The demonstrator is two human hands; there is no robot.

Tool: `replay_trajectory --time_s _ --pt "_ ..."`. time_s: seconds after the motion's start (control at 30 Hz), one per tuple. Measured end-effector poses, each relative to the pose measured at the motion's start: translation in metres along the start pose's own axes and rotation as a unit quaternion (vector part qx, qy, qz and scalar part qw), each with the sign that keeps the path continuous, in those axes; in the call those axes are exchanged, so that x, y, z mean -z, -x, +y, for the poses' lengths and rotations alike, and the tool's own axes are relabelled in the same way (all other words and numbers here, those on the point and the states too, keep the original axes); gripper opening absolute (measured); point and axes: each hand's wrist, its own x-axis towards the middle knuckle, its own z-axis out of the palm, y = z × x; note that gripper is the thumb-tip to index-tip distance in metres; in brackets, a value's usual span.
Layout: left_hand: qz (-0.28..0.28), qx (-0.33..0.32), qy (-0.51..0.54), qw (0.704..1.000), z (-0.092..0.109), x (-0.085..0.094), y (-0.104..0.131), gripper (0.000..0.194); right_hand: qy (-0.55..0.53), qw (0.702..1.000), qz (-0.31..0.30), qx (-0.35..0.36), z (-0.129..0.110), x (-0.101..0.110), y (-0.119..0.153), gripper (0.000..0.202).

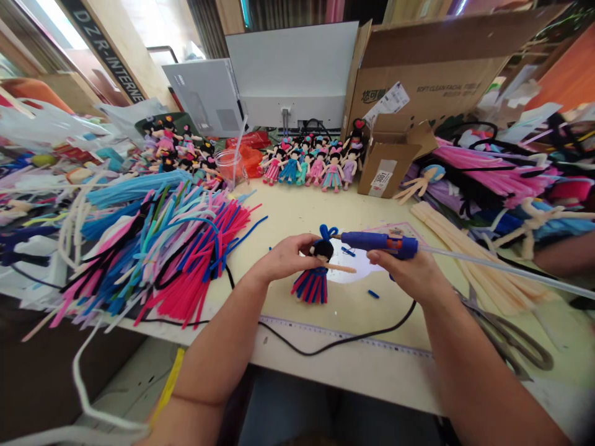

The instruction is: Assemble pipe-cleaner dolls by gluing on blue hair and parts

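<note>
In my left hand [292,255] is a small pipe-cleaner doll [310,286] with black hair, a blue bow [328,233] on top and a skirt of blue and pink strips. One beige arm of the doll sticks out to the right. My right hand [409,269] grips a blue hot glue gun [372,241], its nozzle touching or very close to the bow. A long clear glue stick [502,267] runs out of the gun's back. Short blue pipe-cleaner pieces [373,293] lie on the table below.
Heaps of coloured pipe cleaners [186,248] cover the left side. Finished dolls [316,164] stand at the back beside a small cardboard box [388,164]. Scissors [506,334] and beige strips [478,260] lie at right. A black cord [320,352] loops across a ruler [353,334] in front.
</note>
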Motion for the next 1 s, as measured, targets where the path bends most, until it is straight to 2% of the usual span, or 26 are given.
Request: replay_trajectory --time_s 0.5,1.0 --pt "0.009 0.0 0.007 1.0 0.0017 -0.0006 0.0008 0.032 -0.009 1.0 0.024 -0.016 -0.0047 -0.0007 0.0007 0.023" --pt "0.005 0.001 0.007 1.0 0.0029 -0.0015 0.0008 0.034 0.011 0.999 0.047 -0.023 0.0024 0.0002 0.0006 0.031"
